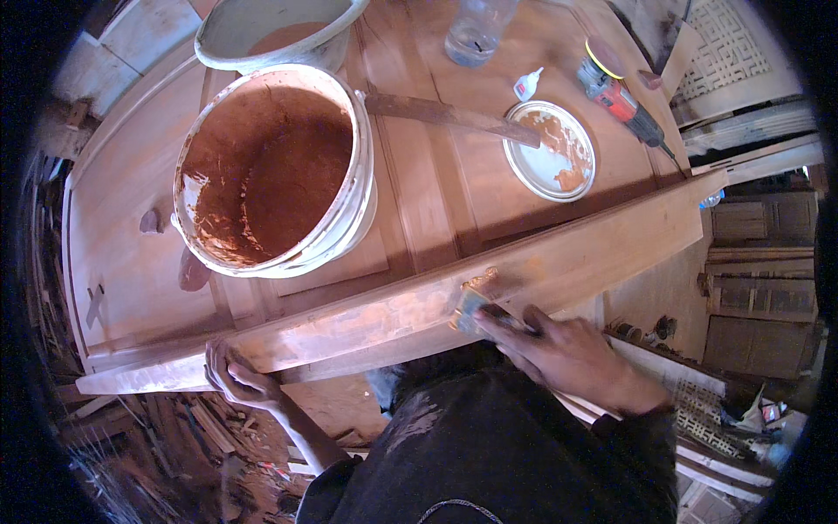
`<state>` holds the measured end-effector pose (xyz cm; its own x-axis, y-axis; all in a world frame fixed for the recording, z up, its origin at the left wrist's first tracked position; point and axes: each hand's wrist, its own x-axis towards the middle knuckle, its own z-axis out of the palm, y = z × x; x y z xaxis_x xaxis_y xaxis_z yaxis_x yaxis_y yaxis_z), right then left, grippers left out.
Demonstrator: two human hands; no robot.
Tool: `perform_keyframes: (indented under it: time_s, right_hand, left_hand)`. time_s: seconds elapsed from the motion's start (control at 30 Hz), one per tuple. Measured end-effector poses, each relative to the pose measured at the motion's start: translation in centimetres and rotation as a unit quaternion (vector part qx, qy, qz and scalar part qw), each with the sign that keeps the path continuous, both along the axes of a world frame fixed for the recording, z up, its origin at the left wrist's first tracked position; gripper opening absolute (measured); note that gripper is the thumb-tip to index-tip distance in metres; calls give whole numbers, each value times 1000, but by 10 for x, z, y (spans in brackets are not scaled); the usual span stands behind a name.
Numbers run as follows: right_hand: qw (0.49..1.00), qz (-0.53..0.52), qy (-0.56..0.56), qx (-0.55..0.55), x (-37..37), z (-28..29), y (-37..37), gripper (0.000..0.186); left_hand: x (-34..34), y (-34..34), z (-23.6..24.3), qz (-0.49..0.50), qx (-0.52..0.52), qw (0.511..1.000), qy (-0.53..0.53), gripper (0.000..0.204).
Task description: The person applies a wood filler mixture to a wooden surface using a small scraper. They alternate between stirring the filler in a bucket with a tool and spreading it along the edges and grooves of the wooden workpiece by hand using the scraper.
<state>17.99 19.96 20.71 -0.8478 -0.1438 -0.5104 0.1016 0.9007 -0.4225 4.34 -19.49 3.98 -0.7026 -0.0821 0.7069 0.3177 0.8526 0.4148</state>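
A long wooden board (384, 310) lies slantwise across the front, with patches of lighter filler smeared along its face. My left hand (237, 375) is closed round the board's lower edge toward its left end. In my right hand (576, 354) is a putty knife (472, 312), its flat blade pressed against the board. A lump of orange-brown filler (480, 279) sits just beyond the blade. Behind the board stands a white bucket (362, 205), its inside coated with reddish-brown filler. Beside it, a round white lid (530, 170) carries more smears, and a flat wooden stick (436, 115) reaches over it.
Under these things lies a large panelled wooden door (401, 175). A grey basin (336, 48) stands behind the bucket. Farther right are a clear plastic bottle (471, 44), a small glue bottle (527, 84) and a red-and-grey grinder (620, 100). Wood scraps (205, 428) litter the lower left.
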Motion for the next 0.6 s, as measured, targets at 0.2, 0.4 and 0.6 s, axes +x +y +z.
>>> perform_keyframes:
  time_s: [0.2,0.4,0.6]
  right_hand:
    - [995,47,26,79,-17,-17,25,44]
    - [991,29,11,132,-15,15,44,61]
    - [985,-93,133,63,19,-29,-3,59]
  left_hand:
    - [-1,-3,-4,-13,-2,1000,-21,38]
    - [4,-4,2,-5,10,1000,-12,37]
    - [-1,5,-7,2,58,998,-21,37]
